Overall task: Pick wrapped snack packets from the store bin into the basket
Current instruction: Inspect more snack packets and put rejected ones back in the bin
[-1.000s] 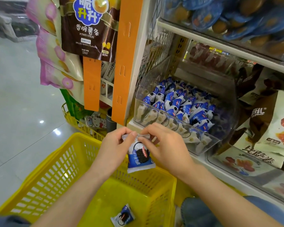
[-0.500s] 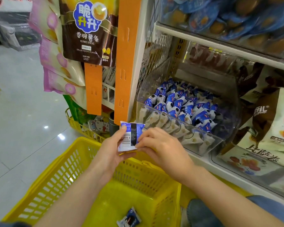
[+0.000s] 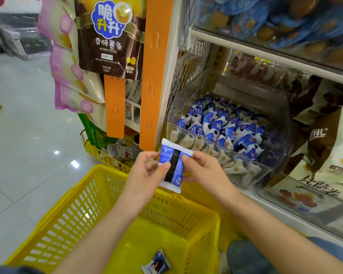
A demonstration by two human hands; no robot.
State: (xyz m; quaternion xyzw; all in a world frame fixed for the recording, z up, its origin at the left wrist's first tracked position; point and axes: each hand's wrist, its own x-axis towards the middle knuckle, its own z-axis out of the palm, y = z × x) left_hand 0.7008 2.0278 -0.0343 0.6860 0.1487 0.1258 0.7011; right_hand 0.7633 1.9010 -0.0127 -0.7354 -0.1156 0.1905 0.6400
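The person is holding one wrapped snack packet (image 3: 173,167) between both hands, above the far rim of the yellow basket (image 3: 57,214) and just in front of the clear store bin (image 3: 265,175). The left hand (image 3: 145,175) is pinching its left edge with the thumb across the face, and the right hand (image 3: 204,171) is pinching the right edge with its fingertips. The packet is looking small and light — thin crinkly film, slightly puffed, with flat crimped seals at top and bottom — so it is likely giving under any squeeze, and the contents may be crushing if gripped hard across the middle. The film is probably slick, so a pinch on a side edge or a crimped end is seeming the safest hold. Another packet (image 3: 156,263) is already lying on the basket floor, and many more are heaped in the bin. Compared with a second ago, the held packet is now showing its back — small print and a dark seam strip — where its picture face was toward the camera, and it is sitting higher, with both hands at its sides rather than along its top edge.
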